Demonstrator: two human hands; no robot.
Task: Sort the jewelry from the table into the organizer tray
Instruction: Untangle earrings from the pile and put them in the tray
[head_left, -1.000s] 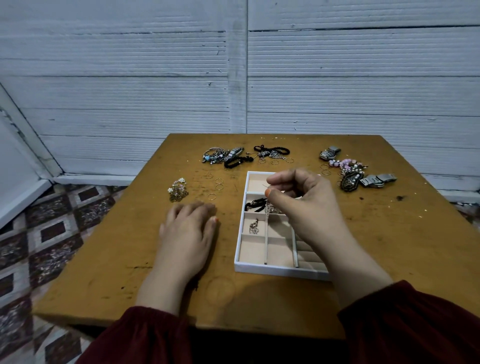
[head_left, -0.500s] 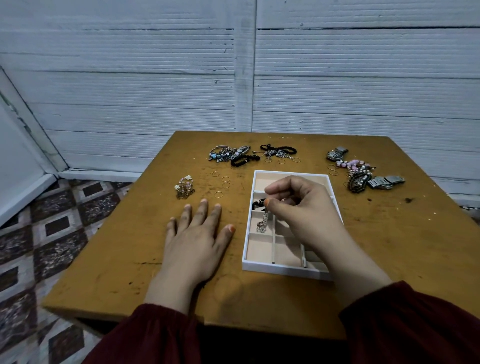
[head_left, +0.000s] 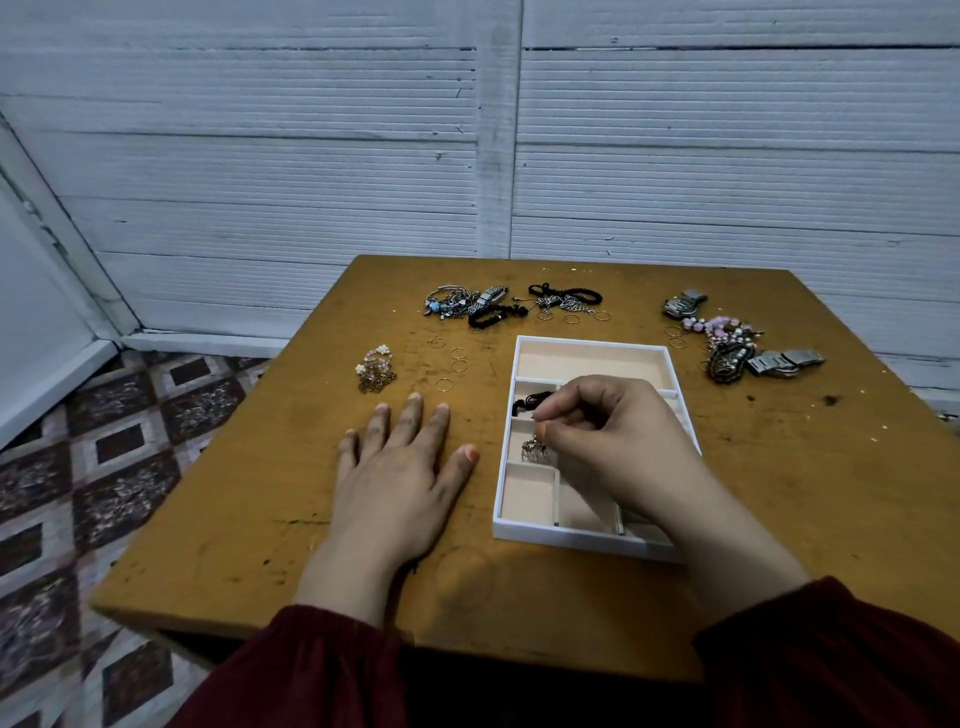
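Light is dim, cool and even, with no hard glare. Soft shadows pool under the near edge of the bench (head_left: 571, 597) and beside the hands. The wide lens bends the wall's (head_left: 727, 156) lines outward toward the edges. Small jewelry reads soft, lacking fine detail.

Home room: worn wooden table (head_left: 779, 493), patterned floor tiles (head_left: 104, 467), white ribbed wall (head_left: 311, 156).

Worn wooden table (head_left: 779, 493) against a white ribbed wall (head_left: 311, 156), patterned tile floor (head_left: 104, 467) at left.
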